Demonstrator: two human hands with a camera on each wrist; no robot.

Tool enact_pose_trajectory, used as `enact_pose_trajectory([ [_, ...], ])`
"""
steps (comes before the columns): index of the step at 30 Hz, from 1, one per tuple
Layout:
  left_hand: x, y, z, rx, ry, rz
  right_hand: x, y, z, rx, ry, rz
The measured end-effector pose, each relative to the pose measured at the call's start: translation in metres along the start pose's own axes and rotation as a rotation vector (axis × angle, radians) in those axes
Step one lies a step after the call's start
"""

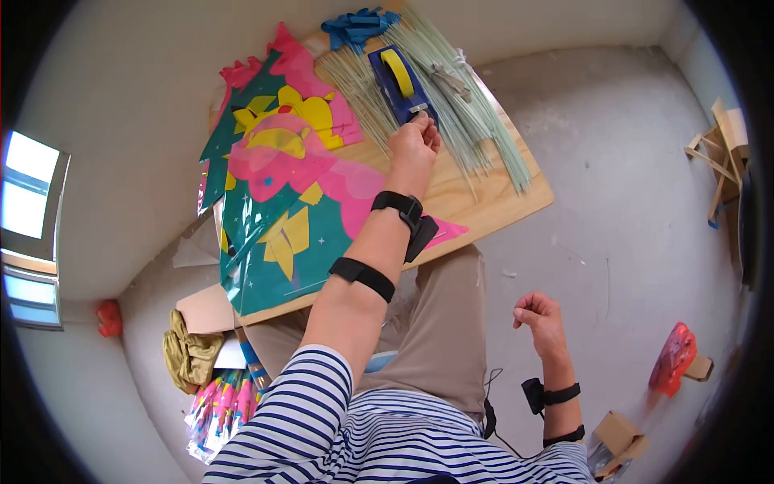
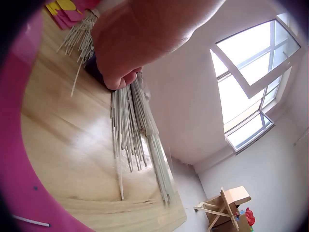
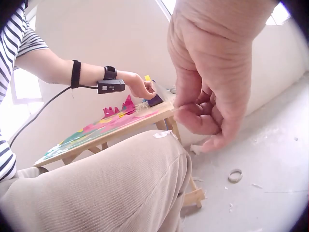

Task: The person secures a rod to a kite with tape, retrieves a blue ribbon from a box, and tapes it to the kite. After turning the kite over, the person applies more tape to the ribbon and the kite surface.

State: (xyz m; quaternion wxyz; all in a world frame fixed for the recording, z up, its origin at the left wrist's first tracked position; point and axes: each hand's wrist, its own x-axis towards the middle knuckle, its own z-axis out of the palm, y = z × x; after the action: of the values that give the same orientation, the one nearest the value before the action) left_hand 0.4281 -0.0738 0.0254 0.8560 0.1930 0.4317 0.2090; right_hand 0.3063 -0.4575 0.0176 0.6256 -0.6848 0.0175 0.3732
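Observation:
My left hand (image 1: 414, 143) reaches over the table to a blue tape dispenser (image 1: 389, 90) with a yellow-cored roll (image 1: 397, 73). Its curled fingertips pinch the tape's end at the cutter; in the left wrist view the hand (image 2: 120, 48) hides most of the dispenser. Off the table's right side, beside my knee, my right hand (image 1: 542, 321) hangs with fingers loosely curled and nothing visible in them. Pink, green and yellow kite-like sheets (image 1: 314, 173) spread over the table's left part. Thin pale sticks (image 1: 476, 113) lie on both sides of the dispenser.
Blue strips (image 1: 355, 29) sit at the table's far edge. The wooden tabletop (image 1: 500, 198) ends at a rounded right corner. On the floor are an olive cloth bag (image 1: 190, 353), colourful packets (image 1: 219, 410), a cardboard box (image 1: 619, 440) and a red bag (image 1: 676, 359).

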Motion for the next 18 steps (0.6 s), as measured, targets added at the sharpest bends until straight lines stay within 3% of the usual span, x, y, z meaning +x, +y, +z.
enact_pose_trajectory([
  [4, 0.006, -0.013, -0.017, 0.050, -0.142, 0.088, -0.002, 0.002, -0.002, -0.127, 0.006, 0.010],
  [7, 0.007, -0.028, -0.020, -0.021, -0.029, -0.080, -0.014, 0.011, -0.012, -0.095, 0.082, -0.004],
  [8, 0.008, -0.030, -0.030, -0.065, -0.265, 0.006, -0.020, 0.015, -0.016, -0.089, 0.105, -0.022],
  [9, -0.004, -0.026, -0.028, -0.014, -0.273, 0.016, -0.025, 0.010, -0.017, -0.085, 0.126, -0.042],
  [12, -0.059, 0.011, 0.006, 0.090, -0.359, 0.090, -0.026, 0.008, -0.021, -0.083, 0.138, -0.102],
  [15, -0.086, 0.041, 0.005, 0.073, -0.572, 0.144, -0.027, 0.003, -0.012, -0.104, 0.135, -0.142],
  [18, -0.129, 0.078, 0.000, 0.077, -0.606, 0.230, -0.020, 0.008, -0.003, -0.180, 0.124, -0.240],
])
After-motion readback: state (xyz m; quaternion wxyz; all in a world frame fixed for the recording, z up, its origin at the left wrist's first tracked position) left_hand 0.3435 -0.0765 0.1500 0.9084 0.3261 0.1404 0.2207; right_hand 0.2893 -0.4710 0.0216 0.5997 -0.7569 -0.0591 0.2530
